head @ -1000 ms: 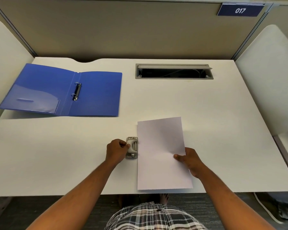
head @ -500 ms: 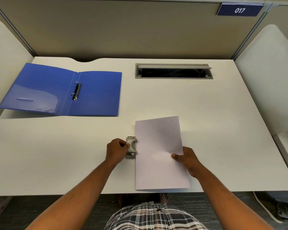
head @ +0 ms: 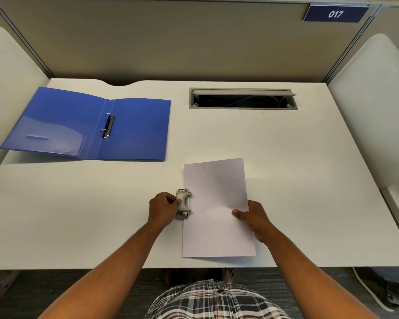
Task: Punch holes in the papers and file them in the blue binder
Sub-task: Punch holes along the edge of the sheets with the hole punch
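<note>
Paper [head: 217,203] lies flat on the counter [head: 309,180] near the front edge, its left long edge tucked into the mouth of the hole punch [head: 183,203]. Left hand [head: 162,209] is curled round the punch's left side, thumb on top. Right hand [head: 255,217] pinches the paper's right edge about halfway along, thumb on top, other fingers hidden under the sheet.

Paper looks thin, light and floppy; a soft buckle shows near the right thumb, so it likely creases or skews easily. Best held at the edge opposite the punch and slid flat. Whether one sheet or several, cannot tell. The punch looks small, metal and rigid, likely to skid on the smooth counter unless held down.

Blue binder [head: 85,125] lies open at the far left, well apart from the paper, rings [head: 108,126] look closed and bare. Filing not yet done.
</note>
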The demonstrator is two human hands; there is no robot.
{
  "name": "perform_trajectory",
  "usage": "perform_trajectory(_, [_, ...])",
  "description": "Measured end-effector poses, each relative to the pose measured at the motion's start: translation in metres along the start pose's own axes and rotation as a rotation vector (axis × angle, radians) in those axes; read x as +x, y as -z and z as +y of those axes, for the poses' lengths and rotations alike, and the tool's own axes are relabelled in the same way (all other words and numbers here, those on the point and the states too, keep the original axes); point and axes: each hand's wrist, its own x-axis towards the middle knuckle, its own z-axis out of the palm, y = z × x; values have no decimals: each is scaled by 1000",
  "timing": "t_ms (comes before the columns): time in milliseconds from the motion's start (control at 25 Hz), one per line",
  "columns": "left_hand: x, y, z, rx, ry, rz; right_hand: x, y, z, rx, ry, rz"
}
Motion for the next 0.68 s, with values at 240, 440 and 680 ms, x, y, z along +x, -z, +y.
perform_trajectory(240, [1,1,-1,-1,-3,-1,3,2,-3,21,-11,11])
perform_trajectory(440, [3,1,-2,-2,4,-7,6,0,-5,19,-16,8])
perform_trajectory(680, [1,0,-2,4,-3,5,7,-3,-1,24,-22,7])
